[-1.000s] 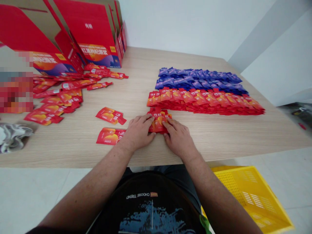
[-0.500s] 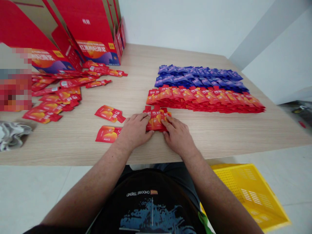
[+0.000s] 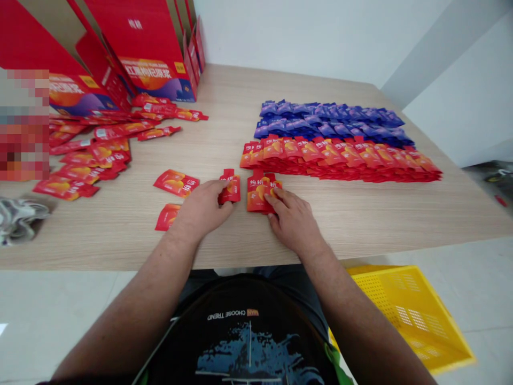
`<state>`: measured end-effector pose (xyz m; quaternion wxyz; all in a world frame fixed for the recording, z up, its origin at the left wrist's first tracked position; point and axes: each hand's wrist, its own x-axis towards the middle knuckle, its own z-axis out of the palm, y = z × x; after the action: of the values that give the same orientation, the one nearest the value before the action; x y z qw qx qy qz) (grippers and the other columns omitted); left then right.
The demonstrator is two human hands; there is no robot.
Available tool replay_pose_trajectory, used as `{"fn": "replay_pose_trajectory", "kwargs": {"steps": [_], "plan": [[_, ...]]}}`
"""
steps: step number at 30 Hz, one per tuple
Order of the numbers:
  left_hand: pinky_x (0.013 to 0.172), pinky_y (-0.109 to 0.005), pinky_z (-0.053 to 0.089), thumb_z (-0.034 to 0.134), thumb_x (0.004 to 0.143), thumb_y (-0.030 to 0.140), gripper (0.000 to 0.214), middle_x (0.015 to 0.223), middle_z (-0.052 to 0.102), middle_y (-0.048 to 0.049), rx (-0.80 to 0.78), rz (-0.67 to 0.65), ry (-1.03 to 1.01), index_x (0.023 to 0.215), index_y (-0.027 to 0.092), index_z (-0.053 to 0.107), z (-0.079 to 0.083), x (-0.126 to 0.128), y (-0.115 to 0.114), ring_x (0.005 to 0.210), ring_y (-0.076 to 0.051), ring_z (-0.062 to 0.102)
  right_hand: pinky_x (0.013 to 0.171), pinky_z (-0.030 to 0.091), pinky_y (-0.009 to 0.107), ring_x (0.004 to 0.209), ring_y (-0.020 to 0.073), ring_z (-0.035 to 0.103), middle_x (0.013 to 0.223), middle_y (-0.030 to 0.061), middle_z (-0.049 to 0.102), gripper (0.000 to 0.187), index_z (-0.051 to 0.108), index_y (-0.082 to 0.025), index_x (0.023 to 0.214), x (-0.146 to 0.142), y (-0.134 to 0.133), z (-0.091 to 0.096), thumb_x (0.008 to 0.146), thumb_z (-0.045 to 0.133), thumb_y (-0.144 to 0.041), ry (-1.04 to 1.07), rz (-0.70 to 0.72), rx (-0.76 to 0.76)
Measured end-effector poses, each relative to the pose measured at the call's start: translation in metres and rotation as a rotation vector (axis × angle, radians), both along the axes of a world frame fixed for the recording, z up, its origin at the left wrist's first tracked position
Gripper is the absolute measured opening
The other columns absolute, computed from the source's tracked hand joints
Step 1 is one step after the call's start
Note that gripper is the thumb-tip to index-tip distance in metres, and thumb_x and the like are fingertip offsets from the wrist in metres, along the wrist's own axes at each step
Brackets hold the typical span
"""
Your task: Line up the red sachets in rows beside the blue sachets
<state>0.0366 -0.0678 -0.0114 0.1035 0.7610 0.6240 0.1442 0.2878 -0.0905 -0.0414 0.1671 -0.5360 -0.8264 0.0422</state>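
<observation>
Head view, nearest first: a black T-shirt (image 3: 244, 342) with a blue print fills the lower middle, and off its right side a yellow plastic crate (image 3: 409, 321) sits tilted on the pale tile floor (image 3: 60, 326).

Across the near part of the bench (image 3: 360, 224), the left hand (image 3: 202, 206) curls over a narrow red sachet (image 3: 230, 187), its fingertips gripping the top, though the thumb's part is hard to see. The right hand (image 3: 292, 222) lies with its fingers slightly spread, pressing down on a small stack of red sachets (image 3: 256, 193) without pinching it. The narrow sachet stands just beside that stack, with a thin strip of bench between them. Two loose red pouches (image 3: 176, 183) lie just left of the left hand, one above the other, the lower one (image 3: 166, 216) close to the wrist.

Just beyond the stack runs a long overlapping row of red sachets (image 3: 340, 159), with two rows of purple sachets (image 3: 332, 120) packed against its far side. To the left, a loose scatter of red sachets (image 3: 92, 155) spreads over the wood, near a crumpled grey-white cloth (image 3: 20, 219) and a pixelated patch (image 3: 24, 125) that hides whatever stands there. Opened red cardboard cartons (image 3: 140, 48) stand at the far edge, against a white wall (image 3: 312, 37).
</observation>
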Motion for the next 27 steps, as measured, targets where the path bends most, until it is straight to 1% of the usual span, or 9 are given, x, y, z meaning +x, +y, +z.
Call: {"fn": "replay_pose_trajectory", "kwargs": {"steps": [2, 4, 6, 8, 12, 17, 21, 27], "plan": [[0.122, -0.044, 0.05, 0.057, 0.092, 0.03, 0.054, 0.149, 0.069, -0.0126, 0.005, -0.026, -0.043, 0.145, 0.016, 0.064, -0.002, 0.005, -0.001, 0.138, -0.03, 0.064, 0.12, 0.043, 0.053, 0.146, 0.034, 0.052, 0.158, 0.0156, 0.06, 0.049, 0.066, -0.021, 0.148, 0.0, 0.0, 0.0, 0.1, 0.06, -0.025, 0.002, -0.001, 0.001], [0.125, -0.044, 0.047, 0.059, 0.093, 0.03, 0.056, 0.151, 0.067, -0.0125, 0.018, -0.1, -0.049, 0.147, 0.017, 0.063, -0.006, 0.013, -0.003, 0.141, -0.029, 0.062, 0.12, 0.043, 0.053, 0.145, 0.034, 0.052, 0.157, 0.0153, 0.06, 0.049, 0.067, -0.021, 0.148, -0.001, 0.0, 0.0, 0.1, 0.06, -0.024, 0.002, -0.004, 0.005], [0.127, -0.047, 0.045, 0.064, 0.092, 0.031, 0.058, 0.157, 0.063, -0.0138, 0.011, -0.176, -0.013, 0.149, 0.018, 0.062, -0.008, 0.021, -0.005, 0.145, -0.03, 0.058, 0.12, 0.043, 0.053, 0.145, 0.0336, 0.053, 0.157, 0.0152, 0.06, 0.049, 0.066, -0.021, 0.148, -0.001, -0.001, 0.0, 0.1, 0.06, -0.024, 0.006, -0.006, 0.01], [0.127, -0.05, 0.044, 0.068, 0.092, 0.034, 0.061, 0.161, 0.058, -0.0153, -0.009, -0.213, 0.028, 0.151, 0.018, 0.061, -0.009, 0.025, -0.007, 0.148, -0.033, 0.055, 0.12, 0.043, 0.052, 0.145, 0.0332, 0.053, 0.157, 0.0162, 0.06, 0.051, 0.065, -0.02, 0.149, -0.001, -0.001, 0.0, 0.099, 0.06, -0.023, 0.023, -0.011, 0.013], [0.127, -0.049, 0.043, 0.069, 0.095, 0.037, 0.061, 0.162, 0.057, -0.0156, -0.021, -0.209, 0.052, 0.152, 0.017, 0.061, -0.009, 0.026, -0.007, 0.148, -0.033, 0.054, 0.119, 0.044, 0.052, 0.142, 0.0338, 0.055, 0.156, 0.0185, 0.06, 0.052, 0.066, -0.016, 0.147, 0.001, 0.0, 0.0, 0.096, 0.064, -0.023, 0.064, -0.019, 0.02], [0.127, -0.048, 0.043, 0.066, 0.098, 0.036, 0.057, 0.161, 0.058, -0.0144, -0.009, -0.193, 0.077, 0.152, 0.018, 0.061, -0.011, 0.027, -0.004, 0.147, -0.033, 0.055, 0.119, 0.044, 0.054, 0.139, 0.0343, 0.056, 0.153, 0.0151, 0.064, 0.048, 0.068, -0.017, 0.145, 0.0, 0.001, 0.002, 0.098, 0.061, -0.023, 0.061, -0.002, -0.005], [0.125, -0.049, 0.044, 0.067, 0.098, 0.036, 0.057, 0.16, 0.059, -0.0139, 0.004, -0.18, 0.093, 0.152, 0.019, 0.061, -0.011, 0.029, -0.003, 0.146, -0.033, 0.056, 0.12, 0.043, 0.053, 0.141, 0.034, 0.055, 0.155, 0.0128, 0.064, 0.05, 0.066, -0.018, 0.148, -0.001, 0.001, 0.004, 0.098, 0.062, -0.022, 0.052, 0.0, -0.02], [0.124, -0.05, 0.046, 0.068, 0.097, 0.036, 0.056, 0.161, 0.059, -0.0135, 0.0, -0.177, 0.083, 0.151, 0.021, 0.062, -0.011, 0.028, -0.003, 0.146, -0.034, 0.056, 0.119, 0.046, 0.052, 0.14, 0.0334, 0.057, 0.153, 0.0176, 0.063, 0.05, 0.064, -0.015, 0.147, -0.001, 0.002, -0.001, 0.097, 0.065, -0.022, 0.098, -0.024, 0.024]]}}
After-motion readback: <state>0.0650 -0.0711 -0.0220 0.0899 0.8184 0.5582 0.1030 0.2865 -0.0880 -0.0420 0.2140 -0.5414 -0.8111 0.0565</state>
